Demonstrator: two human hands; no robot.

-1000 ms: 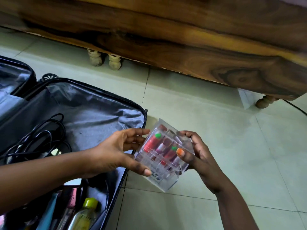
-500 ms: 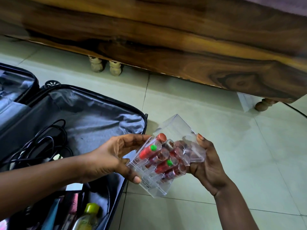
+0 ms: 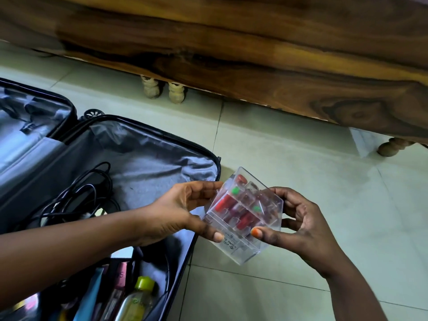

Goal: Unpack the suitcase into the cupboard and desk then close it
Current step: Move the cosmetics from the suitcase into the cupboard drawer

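We held the clear lipstick case [image 3: 243,214] pinched between left hand [image 3: 183,212] and right hand [image 3: 298,223]; cables [image 3: 76,200] and bottles [image 3: 136,300] remained in the suitcase [image 3: 162,163], unpacking unfinished.

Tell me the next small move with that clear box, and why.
Probably lift the clear box away from the suitcase and carry it off toward the desk or cupboard. Both hands already grip it: the left hand on its left side, the right hand on its right. It is held over the floor beside the open suitcase, so it is already out.
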